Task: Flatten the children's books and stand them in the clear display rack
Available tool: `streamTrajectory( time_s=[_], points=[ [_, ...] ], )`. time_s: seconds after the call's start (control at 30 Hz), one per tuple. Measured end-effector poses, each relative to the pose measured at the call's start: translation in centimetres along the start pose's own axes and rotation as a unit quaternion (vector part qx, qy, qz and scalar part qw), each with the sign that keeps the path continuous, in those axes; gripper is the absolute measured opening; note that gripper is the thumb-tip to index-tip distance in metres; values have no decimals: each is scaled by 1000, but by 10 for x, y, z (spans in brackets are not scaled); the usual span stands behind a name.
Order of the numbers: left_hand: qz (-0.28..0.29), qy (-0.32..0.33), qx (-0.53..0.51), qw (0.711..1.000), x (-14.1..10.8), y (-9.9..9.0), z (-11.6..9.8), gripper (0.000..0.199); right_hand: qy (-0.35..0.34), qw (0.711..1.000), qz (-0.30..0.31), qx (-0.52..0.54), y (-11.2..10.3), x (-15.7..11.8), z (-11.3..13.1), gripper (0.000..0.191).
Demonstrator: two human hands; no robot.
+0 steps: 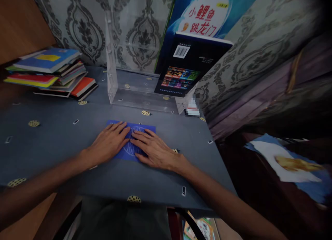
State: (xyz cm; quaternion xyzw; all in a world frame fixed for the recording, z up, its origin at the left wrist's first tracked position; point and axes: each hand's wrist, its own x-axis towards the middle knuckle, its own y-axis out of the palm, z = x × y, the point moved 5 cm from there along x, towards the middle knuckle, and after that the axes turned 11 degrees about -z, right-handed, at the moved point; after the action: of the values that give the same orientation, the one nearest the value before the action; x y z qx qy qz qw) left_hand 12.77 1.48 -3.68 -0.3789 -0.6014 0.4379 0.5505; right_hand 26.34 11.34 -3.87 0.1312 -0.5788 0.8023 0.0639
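A blue-purple booklet or sheet point(121, 155) with white print and a circle design lies on the cloth-covered table point(109, 181) in front of me. My left hand point(110, 139) rests flat on its left part, fingers stretched toward the middle. On the right part lies my right hand point(153, 148), palm down with fingers apart. The fingertips of both hands come close together over the printed circle. Much of the print is hidden under them, and I cannot tell whether it is one sheet or several pages.
Behind the hands stands a clear acrylic book rack point(111, 77) holding a black-backed book point(189, 67) and a taller blue picture book point(202, 15). Stacked books point(52, 70) sit at the back left. A small pixelated item point(192, 107) is beside the rack. The table's right edge drops off.
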Motion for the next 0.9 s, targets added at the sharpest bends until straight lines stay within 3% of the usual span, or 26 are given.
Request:
streamTrajectory(
  time_s=[0.13,0.33,0.57,0.77,0.9],
  points=[
    [8,0,-42,999,-3,16,6,48,30,999,-19,3,8,1,-4,56],
    [11,7,-29,1000,-4,17,4,53,85,996,-21,-9,13,0,-10,73],
    [-5,1,-37,999,-5,23,6,51,95,995,-19,-24,11,-1,-10,72],
    [-13,54,-69,996,-6,28,6,50,100,995,-5,-29,9,0,-9,72],
    [-29,47,-48,997,-6,26,8,52,111,993,5,-37,7,-1,-10,77]
  ],
)
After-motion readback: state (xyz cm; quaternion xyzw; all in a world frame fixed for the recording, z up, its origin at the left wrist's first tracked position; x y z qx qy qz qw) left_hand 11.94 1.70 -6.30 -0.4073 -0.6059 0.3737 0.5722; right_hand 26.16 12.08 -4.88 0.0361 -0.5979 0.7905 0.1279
